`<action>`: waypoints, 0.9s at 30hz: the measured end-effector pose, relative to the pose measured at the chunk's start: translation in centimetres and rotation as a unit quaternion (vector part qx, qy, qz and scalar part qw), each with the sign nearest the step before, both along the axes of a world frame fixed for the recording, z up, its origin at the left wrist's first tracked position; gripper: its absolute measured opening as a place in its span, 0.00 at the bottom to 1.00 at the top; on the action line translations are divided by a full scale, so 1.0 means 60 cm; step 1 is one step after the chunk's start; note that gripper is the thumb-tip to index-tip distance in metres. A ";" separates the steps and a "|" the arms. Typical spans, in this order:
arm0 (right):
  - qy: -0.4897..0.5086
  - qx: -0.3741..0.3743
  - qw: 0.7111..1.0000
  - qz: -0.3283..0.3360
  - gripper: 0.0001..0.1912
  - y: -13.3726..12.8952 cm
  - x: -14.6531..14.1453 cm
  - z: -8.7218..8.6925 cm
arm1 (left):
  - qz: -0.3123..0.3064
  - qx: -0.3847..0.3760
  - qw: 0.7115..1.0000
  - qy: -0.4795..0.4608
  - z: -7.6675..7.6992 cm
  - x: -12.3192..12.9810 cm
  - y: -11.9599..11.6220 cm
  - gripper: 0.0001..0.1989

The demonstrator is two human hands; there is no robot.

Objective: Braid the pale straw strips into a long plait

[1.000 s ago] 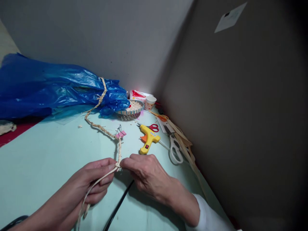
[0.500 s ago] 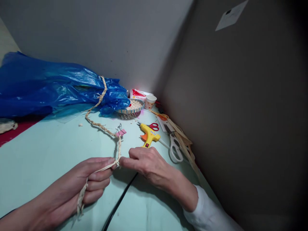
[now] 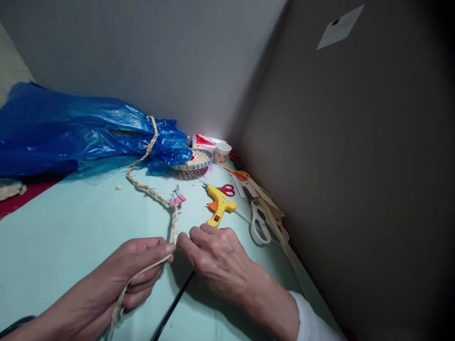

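A pale, straw-coloured braid (image 3: 147, 189) runs from around the blue plastic bag (image 3: 78, 125) across the table toward me. A pink binder clip (image 3: 178, 200) grips it partway along, and from there it comes straight down to my hands. My left hand (image 3: 137, 267) is closed, pinching the braid's near end between thumb and forefinger. A loose flat strand (image 3: 122, 291) passes over its curled fingers and hangs below. Right beside the same end, my right hand (image 3: 218, 251) is closed with bent fingers. Its fingertips face away from me, hiding what they hold.
Beyond my right hand lie a yellow glue gun (image 3: 220, 206), red-handled scissors (image 3: 228, 190) and white-handled scissors (image 3: 259, 225). Flat strips (image 3: 275, 222) run along the wall. A woven basket (image 3: 195, 161) and paper cup (image 3: 222, 152) stand at the back. A black cable (image 3: 174, 308) passes underneath.
My left thumb has slid forward over the braid's end, covering the strands' crossing. My right hand has shifted slightly down and its forefinger is drawn in more. The whole view has tilted up slightly.
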State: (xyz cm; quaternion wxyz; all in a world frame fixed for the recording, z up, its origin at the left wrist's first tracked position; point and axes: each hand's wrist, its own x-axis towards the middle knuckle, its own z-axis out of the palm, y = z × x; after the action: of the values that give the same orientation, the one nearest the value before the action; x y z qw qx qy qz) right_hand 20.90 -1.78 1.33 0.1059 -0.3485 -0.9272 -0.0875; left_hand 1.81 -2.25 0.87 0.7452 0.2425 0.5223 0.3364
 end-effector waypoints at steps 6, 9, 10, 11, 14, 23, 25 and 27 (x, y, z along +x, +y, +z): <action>0.122 -0.103 0.984 -0.074 0.05 -0.009 -0.011 -0.011 | -0.061 0.039 0.997 0.018 -0.030 -0.002 -0.008 0.21; 0.271 -0.196 0.937 -0.096 0.12 -0.012 -0.021 -0.017 | -0.066 0.042 0.996 0.050 -0.030 0.002 -0.014 0.19; 0.323 -0.233 0.911 -0.103 0.14 -0.012 -0.024 -0.017 | -0.067 0.046 0.995 0.061 -0.029 0.004 -0.014 0.19; 0.369 -0.271 0.882 -0.113 0.14 -0.012 -0.027 -0.017 | -0.068 0.051 0.994 0.070 -0.029 0.005 -0.014 0.20; 0.447 -0.351 0.809 -0.153 0.13 -0.012 -0.035 -0.013 | -0.065 0.081 0.990 0.098 -0.030 0.007 -0.011 0.20; 0.441 -0.368 0.803 -0.158 0.13 -0.018 -0.038 -0.011 | -0.088 0.270 0.912 0.296 -0.039 0.005 -0.013 0.16; 0.446 -0.362 0.801 -0.165 0.13 -0.018 -0.041 -0.015 | -0.076 0.333 0.868 0.360 -0.036 0.006 -0.018 0.15; 0.449 -0.351 0.804 -0.171 0.12 -0.018 -0.045 -0.020 | -0.069 0.397 0.824 0.398 -0.035 0.005 -0.022 0.14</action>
State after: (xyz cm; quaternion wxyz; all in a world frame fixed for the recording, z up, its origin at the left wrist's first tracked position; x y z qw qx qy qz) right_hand 18.22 -2.83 0.12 0.3640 -0.5153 -0.6689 0.3931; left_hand 2.13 -3.57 -1.24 0.3332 0.6655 0.5770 0.3363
